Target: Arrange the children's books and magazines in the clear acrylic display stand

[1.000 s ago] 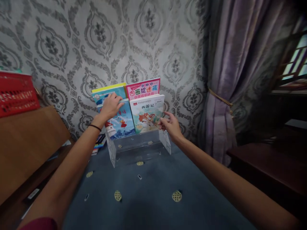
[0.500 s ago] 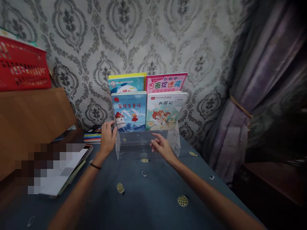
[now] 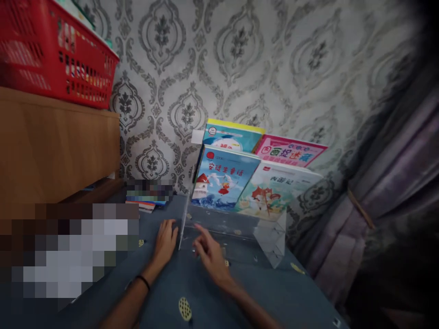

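A clear display rack stands on the dark cloth and holds books in two tiers. In its front tier are a blue picture book and a pale green one. Behind them rise a teal book with a yellow top edge and a pink book. My left hand lies low beside the rack's left side panel, empty, fingers stretched forward. Before the rack's lower left front, my right hand holds nothing; its index finger points out and the others are bent. Whether either hand touches the rack, I cannot tell.
A red plastic basket sits on a wooden cabinet at the left. Behind my left hand is a small stack of books, partly blurred. A pixelated patch covers the left of the table. A tied curtain hangs at right.
The view has turned left and tilted, so the rack appears farther right and slanted. My left hand has dropped lower beside the rack. My right hand has shifted toward the rack's left end.
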`<control>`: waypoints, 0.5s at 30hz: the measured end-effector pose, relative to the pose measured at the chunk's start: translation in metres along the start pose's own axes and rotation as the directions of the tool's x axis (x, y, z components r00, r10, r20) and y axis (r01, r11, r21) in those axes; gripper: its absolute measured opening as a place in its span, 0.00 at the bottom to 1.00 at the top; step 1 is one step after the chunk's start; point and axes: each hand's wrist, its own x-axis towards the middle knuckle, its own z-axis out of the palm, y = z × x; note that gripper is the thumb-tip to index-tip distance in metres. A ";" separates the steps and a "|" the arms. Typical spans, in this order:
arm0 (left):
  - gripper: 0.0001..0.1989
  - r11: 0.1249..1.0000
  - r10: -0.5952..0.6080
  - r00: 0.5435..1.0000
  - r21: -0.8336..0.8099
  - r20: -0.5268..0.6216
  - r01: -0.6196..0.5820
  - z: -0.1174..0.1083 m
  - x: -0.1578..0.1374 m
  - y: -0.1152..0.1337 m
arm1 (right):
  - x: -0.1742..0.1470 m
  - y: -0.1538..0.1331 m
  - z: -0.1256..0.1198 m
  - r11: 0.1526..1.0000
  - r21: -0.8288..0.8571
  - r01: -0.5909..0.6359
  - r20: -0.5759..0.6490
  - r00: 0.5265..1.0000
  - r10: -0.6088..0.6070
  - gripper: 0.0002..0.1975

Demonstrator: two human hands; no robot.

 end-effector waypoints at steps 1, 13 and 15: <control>0.11 1.000 0.006 1.000 -0.020 -0.003 -0.006 0.002 -0.001 -0.002 | -0.004 0.004 0.011 1.000 -0.006 -0.003 0.028 1.000 0.003 0.24; 0.13 0.998 -0.039 0.999 -0.052 0.017 0.040 0.007 0.001 -0.003 | -0.023 0.037 0.052 0.992 -0.008 -0.125 0.097 0.987 0.125 0.26; 0.13 0.998 -0.027 1.000 -0.059 0.013 0.028 0.007 0.000 -0.003 | -0.023 0.037 0.053 0.991 -0.003 -0.134 0.084 0.987 0.134 0.26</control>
